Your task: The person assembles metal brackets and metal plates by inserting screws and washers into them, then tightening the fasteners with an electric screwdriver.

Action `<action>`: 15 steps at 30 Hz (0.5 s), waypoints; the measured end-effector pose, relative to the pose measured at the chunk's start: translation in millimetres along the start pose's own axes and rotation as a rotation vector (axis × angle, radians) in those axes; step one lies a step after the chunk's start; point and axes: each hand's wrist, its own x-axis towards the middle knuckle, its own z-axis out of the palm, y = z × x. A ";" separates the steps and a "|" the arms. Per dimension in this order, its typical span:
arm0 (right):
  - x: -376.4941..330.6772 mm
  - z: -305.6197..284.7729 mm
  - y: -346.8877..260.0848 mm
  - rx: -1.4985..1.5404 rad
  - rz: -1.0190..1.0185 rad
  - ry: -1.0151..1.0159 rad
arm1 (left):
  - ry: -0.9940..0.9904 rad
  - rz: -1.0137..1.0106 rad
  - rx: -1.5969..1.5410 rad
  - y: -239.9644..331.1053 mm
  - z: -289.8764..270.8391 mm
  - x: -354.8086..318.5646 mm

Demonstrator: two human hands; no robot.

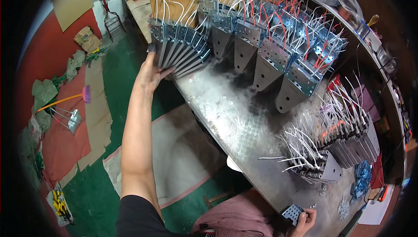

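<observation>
My left hand (151,75) reaches to the far left end of the workbench. It grips the end of a fanned row of grey metal brackets (176,47), thumb up along the outer one, a finger along their near ends. The thumb has a dark cover on its tip. White wires rise from these brackets. By the bench's near edge, my right hand (307,221) holds a small perforated metal plate (292,213) between thumb and fingers. Small metal fasteners (312,206) lie beside it.
Rows of larger tapered brackets (272,65) with red and white wires fill the far bench (226,106). Stacked plates with white wires (331,167) stand at the right, near blue parts (362,178) and loose fasteners (344,208). A broom (86,94) lies on the floor.
</observation>
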 end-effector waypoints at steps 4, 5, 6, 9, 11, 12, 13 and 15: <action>-8.1 -1.1 4.9 0.029 -0.036 0.019 | 0.014 0.030 0.025 7.0 -1.8 -6.4; -10.2 -1.7 8.9 0.024 -0.054 0.029 | 0.023 0.034 0.057 7.5 -1.5 -6.5; -10.2 0.9 9.9 0.026 -0.042 0.050 | 0.045 0.021 0.047 6.7 2.6 -7.7; 3.6 9.5 20.7 0.067 -0.174 0.113 | 0.054 -0.015 -0.049 -3.2 -11.4 10.9; 5.1 1.2 11.5 0.048 -0.150 0.080 | 0.105 0.043 0.044 -10.3 -0.6 17.0; 8.2 1.1 2.3 0.097 -0.083 0.040 | 0.046 0.047 0.098 -11.5 -10.6 22.1; 13.0 6.5 6.9 0.212 -0.116 0.057 | 0.126 0.099 0.234 -12.6 -13.4 23.1; 17.1 7.9 10.8 0.219 -0.123 0.014 | -0.019 0.143 0.264 -5.4 -45.8 32.5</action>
